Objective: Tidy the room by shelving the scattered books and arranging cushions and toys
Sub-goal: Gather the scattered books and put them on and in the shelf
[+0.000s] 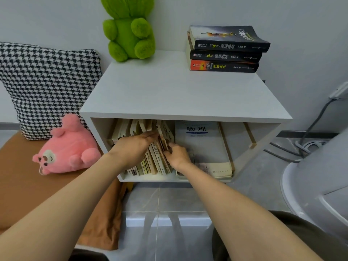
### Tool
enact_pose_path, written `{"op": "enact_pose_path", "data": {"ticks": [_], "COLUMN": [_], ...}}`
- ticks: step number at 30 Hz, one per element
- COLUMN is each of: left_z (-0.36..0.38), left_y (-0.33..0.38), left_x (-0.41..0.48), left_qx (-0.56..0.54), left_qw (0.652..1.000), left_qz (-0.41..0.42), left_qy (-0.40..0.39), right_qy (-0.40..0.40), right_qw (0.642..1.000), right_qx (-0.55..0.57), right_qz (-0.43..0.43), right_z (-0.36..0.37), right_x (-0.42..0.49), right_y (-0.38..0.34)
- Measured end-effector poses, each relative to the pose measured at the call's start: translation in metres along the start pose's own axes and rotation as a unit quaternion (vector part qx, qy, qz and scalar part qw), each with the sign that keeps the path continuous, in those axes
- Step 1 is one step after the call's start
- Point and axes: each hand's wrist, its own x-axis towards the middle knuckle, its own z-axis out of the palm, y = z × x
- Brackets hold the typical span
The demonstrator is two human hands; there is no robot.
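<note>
in the cabinet's open compartment: a row of upright paperbacks [150, 162] fills the left half, spines facing out
left hand [133, 146]: fingers straight and together, palm laid flat on the fore-edges of the row, fingertips at the gap beside the thin book
right hand [177, 157]: fingers curled round the lower edge of a thin book [165, 134], gripping it
thin book: tilted, its upper part between the row and the physics textbook, touching both hands
physics textbook [199, 140]: large and pale, leaning back in the right half of the compartment, its cover facing out
white cabinet [169, 91]: stands on the grey tiled floor [169, 200], just beside a brown-covered seat [22, 185]
on the cabinet top, back right: a stack of three dark novels [226, 55], lying flat, the top one skewed
on the cabinet top, back left: a green plush bear [130, 34] sitting against the wall
on the seat: a pink plush bear [69, 147] lying on its side, touching the cabinet's side wall
behind the pink bear: a houndstooth cushion [47, 87] leaning upright on the wall
far right: a white appliance [316, 185], with a grey cable [316, 119] running down the wall
</note>
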Motion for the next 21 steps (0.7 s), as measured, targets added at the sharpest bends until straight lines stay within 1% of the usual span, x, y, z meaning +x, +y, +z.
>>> {"op": "enact_pose_path", "data": {"ticks": [3, 5, 8, 14, 18, 21], "left_z": [0.002, 0.002, 0.002, -0.009, -0.008, -0.008], "left_y": [0.005, 0.005, 0.003, 0.016, 0.022, 0.022], "left_x": [0.002, 0.003, 0.004, 0.005, 0.007, 0.007], "left_qx": [-0.050, -0.052, -0.032, 0.056, 0.064, 0.055], "left_qw": [0.998, 0.998, 0.999, 0.997, 0.996, 0.996], "left_qz": [-0.025, -0.026, -0.016, -0.026, -0.034, -0.038], "left_qy": [-0.001, -0.008, -0.025, -0.044, -0.056, -0.060], "right_qy": [0.028, 0.037, 0.041, 0.034, 0.027, 0.006], "right_qw": [0.999, 0.999, 0.999, 0.999, 0.999, 0.999], "right_qx": [0.014, 0.007, -0.006, -0.007, -0.001, -0.031], "right_qz": [-0.006, -0.008, -0.010, 0.012, 0.034, 0.031], "right_z": [-0.001, 0.000, 0.002, 0.000, 0.000, -0.004], "right_x": [-0.001, 0.000, 0.004, 0.014, 0.017, 0.015], "right_y": [0.004, 0.004, 0.005, 0.003, 0.001, 0.000]}}
